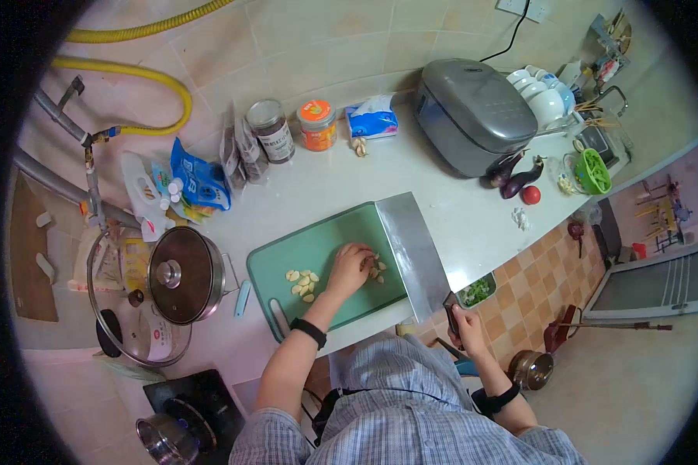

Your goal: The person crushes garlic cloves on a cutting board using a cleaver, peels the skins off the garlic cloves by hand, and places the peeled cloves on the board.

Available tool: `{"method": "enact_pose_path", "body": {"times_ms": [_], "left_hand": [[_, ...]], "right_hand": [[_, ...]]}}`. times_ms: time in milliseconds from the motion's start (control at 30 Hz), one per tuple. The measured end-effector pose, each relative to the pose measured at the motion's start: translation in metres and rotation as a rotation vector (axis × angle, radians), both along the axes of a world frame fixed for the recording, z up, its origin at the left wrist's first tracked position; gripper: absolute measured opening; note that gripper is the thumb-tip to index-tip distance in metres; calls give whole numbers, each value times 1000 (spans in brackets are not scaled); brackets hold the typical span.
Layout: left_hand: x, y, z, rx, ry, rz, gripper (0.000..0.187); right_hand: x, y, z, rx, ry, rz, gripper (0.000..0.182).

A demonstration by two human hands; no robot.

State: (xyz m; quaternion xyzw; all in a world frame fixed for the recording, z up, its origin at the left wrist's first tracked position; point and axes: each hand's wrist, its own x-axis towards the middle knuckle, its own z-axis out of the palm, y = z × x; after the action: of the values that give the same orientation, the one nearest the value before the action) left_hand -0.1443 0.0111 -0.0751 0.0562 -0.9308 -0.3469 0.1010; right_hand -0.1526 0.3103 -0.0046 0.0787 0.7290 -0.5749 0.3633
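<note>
Garlic cloves (303,285): pale, in two groups on the green cutting board (287,260), one loose toward its left end, the other just beside my fingertips.
My left hand (350,269): down over the board with fingers bent by the smaller group; I cannot tell whether they pinch a clove.
My right hand (467,328): wrapped around the dark handle of the cleaver (415,252).
Cleaver: its broad blade spans the board's right end; I cannot tell if it touches.
Counter (473,221): white, under the board.
Left of the board: a glass-lidded pot (184,275).
Behind it: an orange-lidded jar (316,128), a blue tissue pack (372,122).
Farther right: a grey rice cooker (477,112), two eggplants (517,183) and a tomato (530,194).
</note>
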Motion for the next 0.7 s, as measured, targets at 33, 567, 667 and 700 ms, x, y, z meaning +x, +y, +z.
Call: {"method": "enact_pose_path", "body": {"times_ms": [33,567,667,700], "left_hand": [[8,-3,0,92,122,96,15],[85,-31,19,119,138,455,19],[88,-33,19,43,81,421,20],[86,-32,19,96,20,393,21]], "right_hand": [[1,-1,-5,7,17,14,44],[7,-37,-37,92,182,44,45],[0,-36,-28,67,164,5,42],[-3,-35,-25,39,123,-11,39]]}}
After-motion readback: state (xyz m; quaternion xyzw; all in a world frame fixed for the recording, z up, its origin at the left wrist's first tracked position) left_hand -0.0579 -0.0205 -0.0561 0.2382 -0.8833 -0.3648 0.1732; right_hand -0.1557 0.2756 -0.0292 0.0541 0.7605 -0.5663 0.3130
